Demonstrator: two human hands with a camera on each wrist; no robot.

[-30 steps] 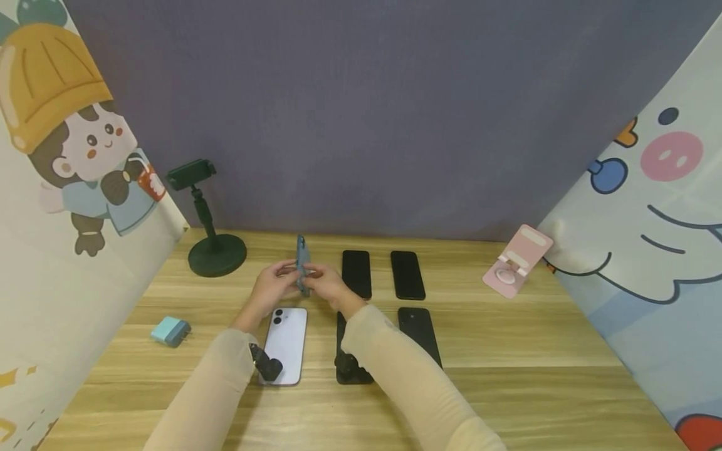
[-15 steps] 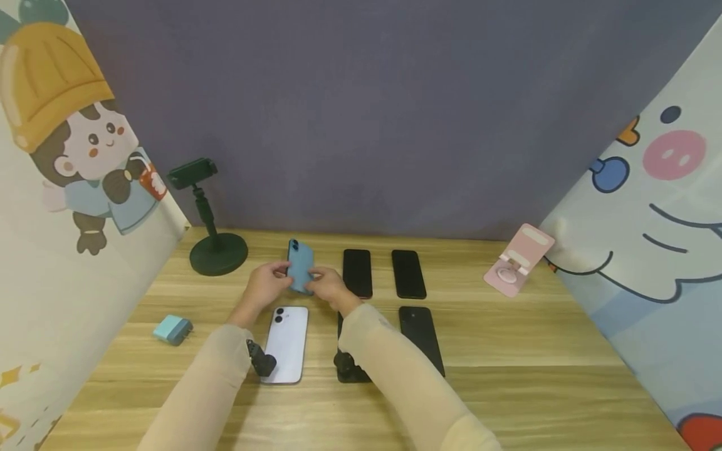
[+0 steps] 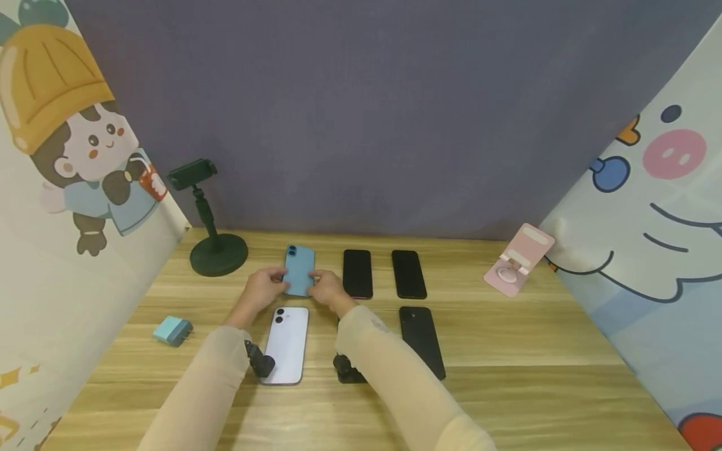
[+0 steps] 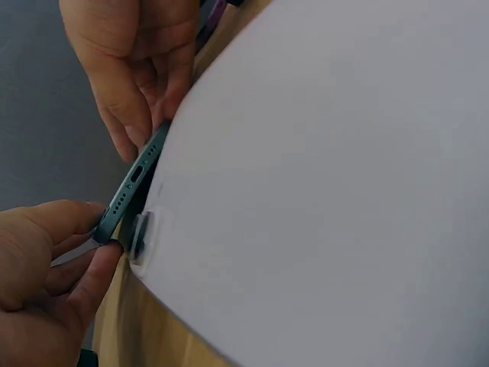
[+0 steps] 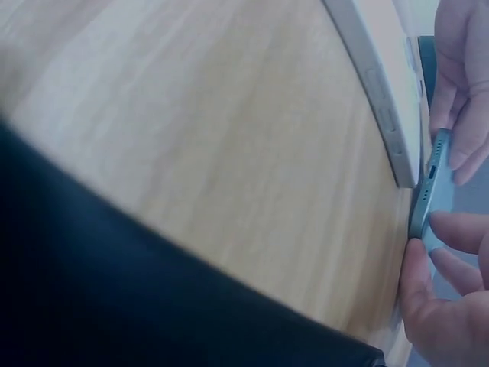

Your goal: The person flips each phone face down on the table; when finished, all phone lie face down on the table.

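Between my two hands is a light blue smartphone (image 3: 299,273), its back with the camera lenses facing up. My left hand (image 3: 262,289) pinches its left side and my right hand (image 3: 328,288) pinches the right side near the lower end. In the left wrist view the port end of the blue smartphone (image 4: 136,177) faces the camera, with fingers on both faces. Whether it touches the table cannot be told. Nearer to me, a white smartphone (image 3: 289,341) lies back up, partly under my left wrist camera. A black smartphone (image 3: 351,378) is mostly hidden by my right forearm.
Two black smartphones, a left one (image 3: 358,274) and a right one (image 3: 408,274), lie further back. Another black phone (image 3: 422,341) lies right of my forearm. A dark green stand (image 3: 217,254), a blue charger plug (image 3: 173,330) and a pink folding phone stand (image 3: 516,262) flank them.
The blue smartphone was standing on its edge between my hands. It has turned over to lie nearly flat, back up, and has come down. The other phones stayed put.
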